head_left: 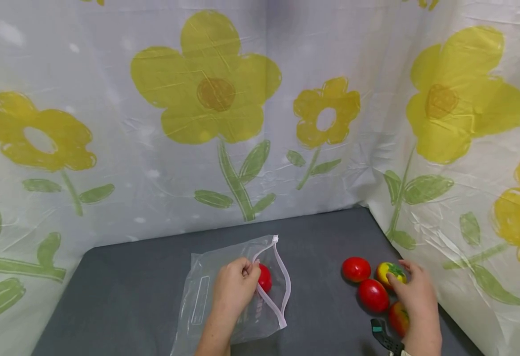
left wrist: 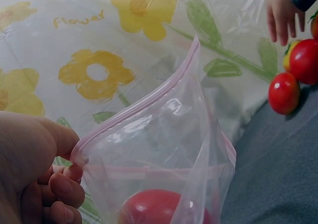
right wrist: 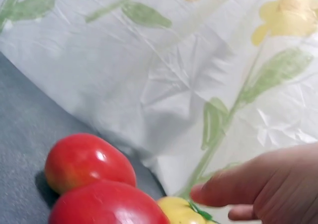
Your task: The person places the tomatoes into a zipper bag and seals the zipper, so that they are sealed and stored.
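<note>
Free room: bare surface (head_left: pixel 315 277) between the gaping mouth of the bag (head_left: pixel 204 289) and the fruit cluster (head_left: pixel 373 295) | Obstacles: two red fruits (head_left: pixel 356 269) on the bag side of my right hand (head_left: pixel 417 294); curtain (head_left: pixel 464 237) close on its other side | Bag mouth: my left hand (head_left: pixel 233 287) at one rim, bagged fruit (head_left: pixel 265 278) just within.

Left forearm (head_left: pixel 219 329) bare, right forearm (head_left: pixel 422 341) bare above a curved black strap (head_left: pixel 386 340) at the wrist. Strap end juts out, small teal patch (head_left: pixel 377 329) on it. Off-white piece (head_left: pixel 405 353) beside strap, cropped by frame edge.
</note>
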`<state>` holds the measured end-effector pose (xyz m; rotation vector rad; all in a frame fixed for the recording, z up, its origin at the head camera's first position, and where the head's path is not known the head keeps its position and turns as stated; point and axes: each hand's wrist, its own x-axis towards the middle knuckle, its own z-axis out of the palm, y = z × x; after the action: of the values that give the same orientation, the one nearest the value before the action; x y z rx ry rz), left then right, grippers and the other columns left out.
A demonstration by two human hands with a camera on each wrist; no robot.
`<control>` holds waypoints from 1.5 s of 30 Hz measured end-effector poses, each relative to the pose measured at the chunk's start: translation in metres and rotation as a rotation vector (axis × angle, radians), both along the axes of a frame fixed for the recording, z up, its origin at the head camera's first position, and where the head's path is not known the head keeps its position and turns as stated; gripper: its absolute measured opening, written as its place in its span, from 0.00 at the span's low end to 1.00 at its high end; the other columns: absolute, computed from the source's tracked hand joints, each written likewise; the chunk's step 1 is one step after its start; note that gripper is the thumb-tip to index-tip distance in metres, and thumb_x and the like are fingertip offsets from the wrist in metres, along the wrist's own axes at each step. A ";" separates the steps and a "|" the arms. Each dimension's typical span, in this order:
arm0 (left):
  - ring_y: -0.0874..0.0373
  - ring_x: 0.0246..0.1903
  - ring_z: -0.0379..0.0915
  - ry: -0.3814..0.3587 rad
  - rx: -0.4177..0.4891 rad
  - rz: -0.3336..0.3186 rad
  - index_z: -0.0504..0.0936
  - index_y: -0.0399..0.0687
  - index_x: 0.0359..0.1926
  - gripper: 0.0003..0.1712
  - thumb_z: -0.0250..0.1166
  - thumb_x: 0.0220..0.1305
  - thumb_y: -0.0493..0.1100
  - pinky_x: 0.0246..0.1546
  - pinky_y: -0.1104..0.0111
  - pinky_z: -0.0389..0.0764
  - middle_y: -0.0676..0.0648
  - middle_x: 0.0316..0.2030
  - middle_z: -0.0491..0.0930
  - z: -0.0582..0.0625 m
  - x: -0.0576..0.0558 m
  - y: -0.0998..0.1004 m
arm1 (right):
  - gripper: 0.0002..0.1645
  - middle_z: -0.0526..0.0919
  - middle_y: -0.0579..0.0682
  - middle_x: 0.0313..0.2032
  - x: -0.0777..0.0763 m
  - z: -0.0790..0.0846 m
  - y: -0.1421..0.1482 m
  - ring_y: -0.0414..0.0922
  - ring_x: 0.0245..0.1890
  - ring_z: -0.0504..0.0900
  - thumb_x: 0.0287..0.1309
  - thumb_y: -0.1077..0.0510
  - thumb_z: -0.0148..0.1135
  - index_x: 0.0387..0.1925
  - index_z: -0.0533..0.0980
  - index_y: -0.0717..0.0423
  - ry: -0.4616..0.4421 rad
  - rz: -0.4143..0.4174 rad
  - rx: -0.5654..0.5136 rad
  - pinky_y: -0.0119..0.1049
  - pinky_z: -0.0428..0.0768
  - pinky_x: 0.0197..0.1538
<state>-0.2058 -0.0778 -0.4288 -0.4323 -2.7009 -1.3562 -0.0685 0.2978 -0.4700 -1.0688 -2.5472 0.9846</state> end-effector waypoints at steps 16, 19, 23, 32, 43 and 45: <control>0.62 0.14 0.60 0.061 0.013 -0.007 0.74 0.52 0.19 0.17 0.66 0.64 0.43 0.15 0.70 0.60 0.56 0.13 0.64 -0.002 -0.001 -0.003 | 0.41 0.65 0.78 0.63 0.002 -0.014 0.012 0.72 0.58 0.67 0.66 0.49 0.65 0.68 0.61 0.69 -0.118 -0.012 -0.099 0.70 0.66 0.60; 0.62 0.15 0.60 0.065 0.009 -0.007 0.74 0.52 0.19 0.17 0.67 0.64 0.43 0.15 0.70 0.60 0.56 0.13 0.64 -0.002 -0.001 -0.003 | 0.41 0.65 0.77 0.63 0.001 -0.016 0.010 0.72 0.58 0.68 0.66 0.49 0.65 0.68 0.61 0.69 -0.102 -0.025 -0.103 0.70 0.65 0.61; 0.62 0.14 0.60 0.068 0.011 -0.009 0.74 0.53 0.19 0.17 0.67 0.63 0.43 0.15 0.70 0.60 0.56 0.13 0.64 -0.002 -0.001 -0.003 | 0.42 0.66 0.76 0.63 0.000 -0.017 0.009 0.72 0.58 0.68 0.65 0.47 0.65 0.68 0.61 0.68 -0.082 -0.037 -0.090 0.69 0.66 0.60; 0.63 0.15 0.59 0.107 0.016 -0.015 0.74 0.53 0.18 0.17 0.67 0.63 0.43 0.16 0.70 0.59 0.57 0.13 0.64 -0.003 -0.001 -0.004 | 0.42 0.68 0.74 0.63 -0.002 -0.001 -0.003 0.69 0.57 0.71 0.64 0.46 0.65 0.69 0.62 0.65 0.002 -0.055 -0.051 0.65 0.69 0.57; 0.63 0.15 0.59 0.101 0.009 -0.012 0.74 0.53 0.18 0.17 0.67 0.63 0.43 0.16 0.70 0.59 0.57 0.13 0.64 -0.003 -0.001 -0.004 | 0.38 0.72 0.70 0.63 -0.024 0.033 -0.059 0.65 0.58 0.77 0.65 0.48 0.66 0.69 0.67 0.61 0.122 0.150 -0.010 0.60 0.76 0.55; 0.62 0.15 0.59 0.090 0.013 -0.011 0.74 0.53 0.18 0.17 0.67 0.63 0.43 0.16 0.70 0.59 0.57 0.13 0.64 -0.002 -0.002 -0.004 | 0.36 0.73 0.68 0.63 -0.029 0.039 -0.072 0.64 0.57 0.78 0.65 0.48 0.67 0.69 0.68 0.59 0.132 0.200 -0.011 0.58 0.78 0.54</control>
<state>-0.2073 -0.0814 -0.4308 -0.4960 -2.6200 -1.3233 -0.0972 0.2261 -0.4314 -0.7357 -2.5785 1.0796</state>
